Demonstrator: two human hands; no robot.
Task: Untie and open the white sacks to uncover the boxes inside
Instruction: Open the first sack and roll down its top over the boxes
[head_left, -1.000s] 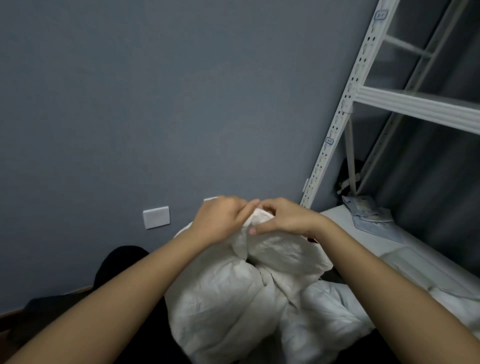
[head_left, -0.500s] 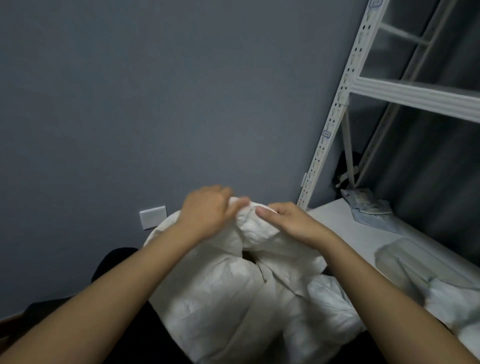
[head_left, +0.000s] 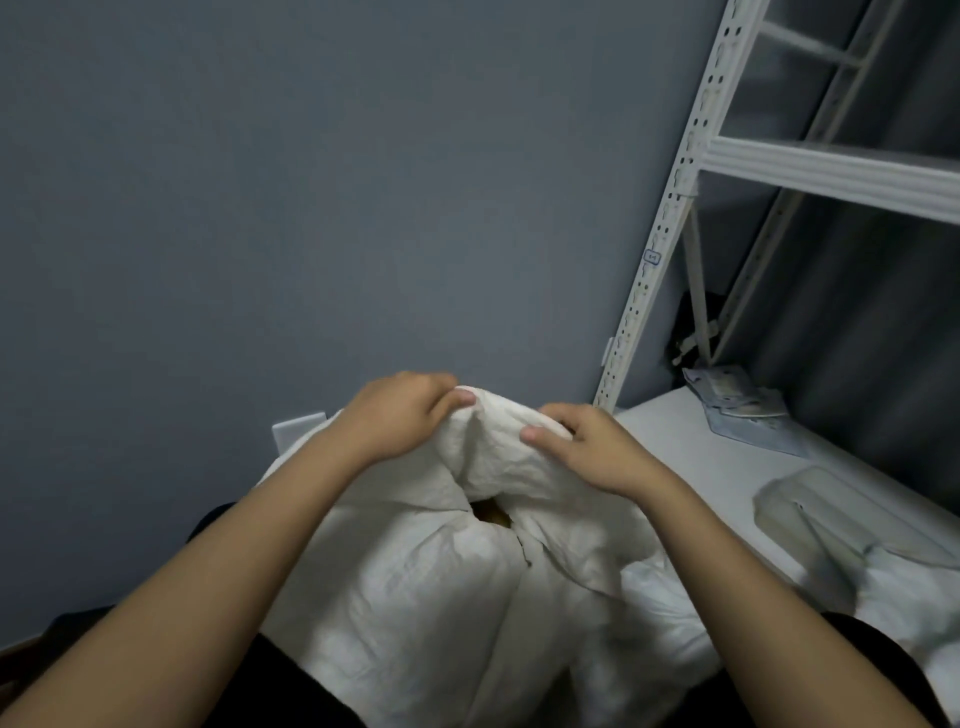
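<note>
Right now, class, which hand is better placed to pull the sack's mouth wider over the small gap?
Right, probably. The right hand grips the sack fold directly above the gap, where something yellowish shows. The left hand pinches the same fold farther up, better suited to anchoring.

Left hand (head_left: 397, 415) and right hand (head_left: 587, 447) both raised, fingers curled, gripping cloth

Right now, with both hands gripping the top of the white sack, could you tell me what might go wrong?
The left hand and right hand both grip the crumpled white woven sack; pulling them apart hard might tear the fabric. Only a small dark gap shows, so anything inside could tip out unseen.
</note>
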